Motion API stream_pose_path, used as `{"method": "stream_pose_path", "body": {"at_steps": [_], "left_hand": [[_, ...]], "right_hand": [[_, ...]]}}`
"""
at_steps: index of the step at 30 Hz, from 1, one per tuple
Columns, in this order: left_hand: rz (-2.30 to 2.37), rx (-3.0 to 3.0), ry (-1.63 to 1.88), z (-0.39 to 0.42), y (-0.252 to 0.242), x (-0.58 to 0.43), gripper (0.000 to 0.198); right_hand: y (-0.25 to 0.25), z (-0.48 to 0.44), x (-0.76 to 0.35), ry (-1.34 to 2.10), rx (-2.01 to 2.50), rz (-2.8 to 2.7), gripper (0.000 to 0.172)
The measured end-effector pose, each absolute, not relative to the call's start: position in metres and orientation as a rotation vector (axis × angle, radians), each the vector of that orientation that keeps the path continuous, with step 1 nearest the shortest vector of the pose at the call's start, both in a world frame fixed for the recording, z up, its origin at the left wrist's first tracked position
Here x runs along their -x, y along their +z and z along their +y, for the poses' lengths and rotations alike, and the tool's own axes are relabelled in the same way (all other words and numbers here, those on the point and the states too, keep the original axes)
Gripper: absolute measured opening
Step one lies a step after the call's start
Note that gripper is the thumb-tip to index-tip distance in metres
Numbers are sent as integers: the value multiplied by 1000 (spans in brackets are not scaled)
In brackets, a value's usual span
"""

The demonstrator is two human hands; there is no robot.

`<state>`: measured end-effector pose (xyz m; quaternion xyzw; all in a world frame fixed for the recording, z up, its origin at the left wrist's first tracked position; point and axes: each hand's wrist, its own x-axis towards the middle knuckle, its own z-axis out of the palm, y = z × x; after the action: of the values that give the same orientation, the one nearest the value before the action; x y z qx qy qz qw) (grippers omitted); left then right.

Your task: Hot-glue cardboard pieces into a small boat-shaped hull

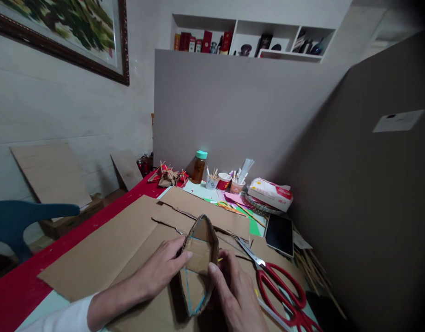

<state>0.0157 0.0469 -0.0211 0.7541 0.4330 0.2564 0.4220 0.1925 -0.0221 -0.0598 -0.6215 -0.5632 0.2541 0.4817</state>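
Note:
Between my two hands is a small boat-shaped cardboard tray with pointed ends, low folded sides and blue lines along its inner folds. My left hand grips its left side, the thumb over the rim. On the right side my right hand holds the other wall, thumb on the rim and fingers behind it. Large flat cardboard sheets lie beneath. Close to my right hand rest scissors with red handles, their blades pointing away from me.
Toward the back stand a bottle with a teal lid, cups of sticks and pens and a tissue pack. A black tablet and thin wooden sticks lie at the right, beside a grey partition. A blue chair is at left.

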Motion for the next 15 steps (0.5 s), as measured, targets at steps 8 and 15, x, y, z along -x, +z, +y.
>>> {"method": "stream_pose_path", "body": {"at_steps": [8,15], "left_hand": [[1092,-1875,634,43,-14,-10,35],[1165,-1933,582,41,-15,-12,36]], "right_hand": [[-56,-22,-193,613,1549,-1503,52],[-51,-25,-192,503,1622,-1516,44]]}}
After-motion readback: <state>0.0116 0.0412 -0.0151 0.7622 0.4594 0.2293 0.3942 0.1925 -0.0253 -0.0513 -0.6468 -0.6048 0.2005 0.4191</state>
